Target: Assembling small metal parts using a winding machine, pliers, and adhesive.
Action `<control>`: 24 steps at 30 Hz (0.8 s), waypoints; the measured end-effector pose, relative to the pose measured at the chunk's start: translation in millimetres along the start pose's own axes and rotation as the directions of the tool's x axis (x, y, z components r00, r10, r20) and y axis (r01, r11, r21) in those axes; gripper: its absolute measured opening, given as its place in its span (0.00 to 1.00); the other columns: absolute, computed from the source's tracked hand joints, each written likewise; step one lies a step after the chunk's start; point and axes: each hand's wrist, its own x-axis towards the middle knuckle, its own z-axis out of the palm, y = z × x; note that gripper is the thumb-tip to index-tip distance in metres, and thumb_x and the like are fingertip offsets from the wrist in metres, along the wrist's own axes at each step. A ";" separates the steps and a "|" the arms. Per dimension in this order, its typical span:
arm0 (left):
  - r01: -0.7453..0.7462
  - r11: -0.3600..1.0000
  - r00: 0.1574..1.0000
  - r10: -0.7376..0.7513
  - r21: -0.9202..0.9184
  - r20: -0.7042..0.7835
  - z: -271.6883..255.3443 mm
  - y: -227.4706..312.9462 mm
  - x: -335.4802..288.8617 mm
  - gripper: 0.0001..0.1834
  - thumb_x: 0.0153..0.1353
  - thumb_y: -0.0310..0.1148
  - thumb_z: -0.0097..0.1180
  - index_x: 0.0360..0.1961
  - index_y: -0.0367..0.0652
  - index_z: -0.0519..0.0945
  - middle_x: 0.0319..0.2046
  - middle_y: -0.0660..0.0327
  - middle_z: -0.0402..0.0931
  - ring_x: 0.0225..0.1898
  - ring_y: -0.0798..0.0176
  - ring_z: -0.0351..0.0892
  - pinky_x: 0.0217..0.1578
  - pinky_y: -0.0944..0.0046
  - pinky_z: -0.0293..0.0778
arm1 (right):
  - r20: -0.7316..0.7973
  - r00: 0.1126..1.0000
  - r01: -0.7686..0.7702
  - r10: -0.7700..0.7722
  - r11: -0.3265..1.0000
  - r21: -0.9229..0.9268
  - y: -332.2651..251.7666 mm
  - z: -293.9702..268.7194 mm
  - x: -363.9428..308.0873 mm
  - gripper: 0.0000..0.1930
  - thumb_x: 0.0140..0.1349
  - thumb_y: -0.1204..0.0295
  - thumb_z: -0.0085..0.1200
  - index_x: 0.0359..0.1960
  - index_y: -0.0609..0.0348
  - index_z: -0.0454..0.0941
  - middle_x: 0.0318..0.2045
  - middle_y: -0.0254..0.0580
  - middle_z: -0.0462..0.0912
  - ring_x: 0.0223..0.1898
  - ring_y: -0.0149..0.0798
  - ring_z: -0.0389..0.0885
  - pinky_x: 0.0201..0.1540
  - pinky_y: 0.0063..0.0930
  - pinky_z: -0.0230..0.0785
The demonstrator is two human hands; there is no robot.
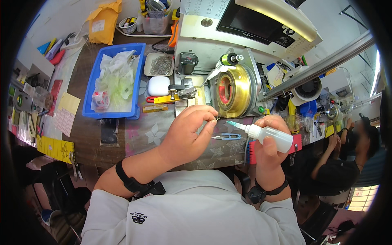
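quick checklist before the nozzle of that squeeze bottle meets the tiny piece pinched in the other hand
1. Small white plastic squeeze bottle gripped firmly in the right hand: ok.
2. Its teal nozzle tip aimed toward the left hand: ok.
3. Tiny thin part pinched at the left fingertips: held, but too small to tell what it is: cannot tell.
4. Gap between tip and part: apart, not yet touching: ok.
5. Small blue thread snips on the flowered table cover lie below the hands, out of the way: ok.
6. Liquid level in the bottle: cannot tell.
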 end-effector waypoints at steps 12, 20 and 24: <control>0.013 1.000 1.000 -0.013 0.002 -0.006 0.0 0.7 -4.2 0.03 0.57 0.23 0.54 0.33 0.38 0.74 0.40 0.56 0.72 0.38 0.60 0.69 0.40 0.64 0.67 | 0.028 1.000 -0.002 0.004 0.995 -0.096 0.6 5.8 -6.8 0.18 0.59 0.62 0.54 0.42 0.66 0.75 0.34 0.52 0.80 0.35 0.43 0.79 0.40 0.34 0.72; -0.004 1.000 1.000 0.004 0.023 -0.002 0.1 -0.7 -4.9 0.03 0.57 0.23 0.54 0.33 0.38 0.74 0.40 0.56 0.72 0.38 0.61 0.69 0.40 0.64 0.67 | -0.010 0.999 -0.032 0.031 0.995 -0.099 0.3 9.4 -9.6 0.16 0.59 0.63 0.53 0.39 0.66 0.76 0.33 0.51 0.81 0.34 0.43 0.80 0.40 0.34 0.72; 0.009 1.000 1.000 -0.010 0.022 0.006 -0.3 -0.3 -5.1 0.03 0.57 0.23 0.54 0.33 0.38 0.74 0.40 0.56 0.72 0.38 0.60 0.69 0.40 0.64 0.67 | 0.001 0.999 -0.045 0.045 0.990 -0.131 -0.1 8.6 -9.1 0.17 0.59 0.62 0.52 0.38 0.66 0.76 0.32 0.51 0.81 0.34 0.43 0.80 0.40 0.34 0.72</control>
